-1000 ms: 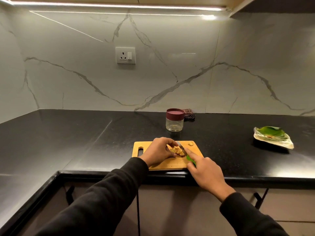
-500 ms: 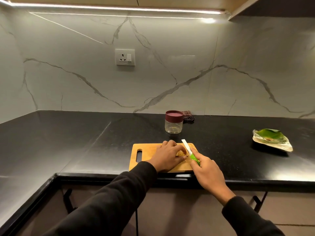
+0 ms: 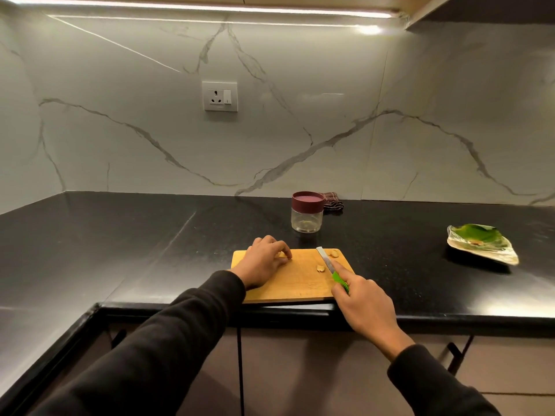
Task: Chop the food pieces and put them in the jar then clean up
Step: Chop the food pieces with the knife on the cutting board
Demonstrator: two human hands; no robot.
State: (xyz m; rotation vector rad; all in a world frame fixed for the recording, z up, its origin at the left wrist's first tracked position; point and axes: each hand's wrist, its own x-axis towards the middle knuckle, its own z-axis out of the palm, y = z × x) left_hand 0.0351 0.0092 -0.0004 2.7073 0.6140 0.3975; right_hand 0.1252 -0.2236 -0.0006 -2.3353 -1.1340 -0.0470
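A black stone countertop point(image 3: 120, 244) is running along a marble-look backsplash point(image 3: 300, 130) carrying a white wall socket point(image 3: 219, 96). Near the counter's front edge a wooden cutting board point(image 3: 294, 286) is lying flat, its left part under the left hand point(image 3: 264, 262). That hand is resting on the board with its fingers curled down, the fingertips pressing on a pale food piece point(image 3: 282, 256) that is mostly hidden beneath them. The right hand point(image 3: 365, 307) is gripping the green handle of a small knife point(image 3: 330, 265), forefinger lying along its top, the blade pointing away across the board's right side. Another food piece point(image 3: 320, 268) is sitting just left of the blade, and one more point(image 3: 334, 253) is lying at the far right corner. Behind the board a clear jar point(image 3: 307, 216) with a maroon lid is standing upright, closed, with a checked cloth point(image 3: 332, 201) just behind it. Well to the right, a leaf-lined plate point(image 3: 483, 247) is sitting on the counter.
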